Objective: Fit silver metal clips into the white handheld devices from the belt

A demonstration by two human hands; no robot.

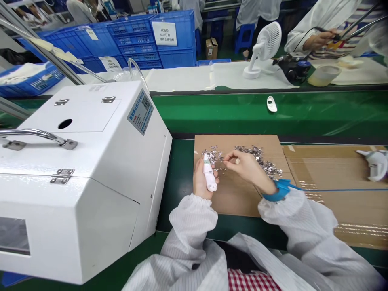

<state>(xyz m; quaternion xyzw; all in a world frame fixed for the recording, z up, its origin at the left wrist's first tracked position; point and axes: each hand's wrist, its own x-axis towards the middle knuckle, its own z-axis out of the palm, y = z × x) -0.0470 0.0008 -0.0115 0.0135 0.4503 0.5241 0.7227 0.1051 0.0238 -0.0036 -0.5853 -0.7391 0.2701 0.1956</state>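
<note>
My left hand (200,178) is wrapped round a small white handheld plastic device (209,174) with a pale green band near its narrow top end. To its right, the thumb and forefinger of my right hand (242,166) are pinched together; whatever is between them is too small to make out. A loose scatter of tiny shiny metal parts (214,153) lies just beyond the device. Behind my right hand spreads a bigger pile of the same metal parts (268,165). Both lie on a cardboard sheet (239,202). A blue wrist strap (279,190) circles my right wrist.
A large white machine box (115,169) takes up the left side. On a second cardboard sheet (339,210) at right lies a white plastic part (377,165). A white shell (271,104) sits on the green conveyor (212,113). Beyond stand a white fan (266,42), blue crates (176,40) and a co-worker's hand (318,41).
</note>
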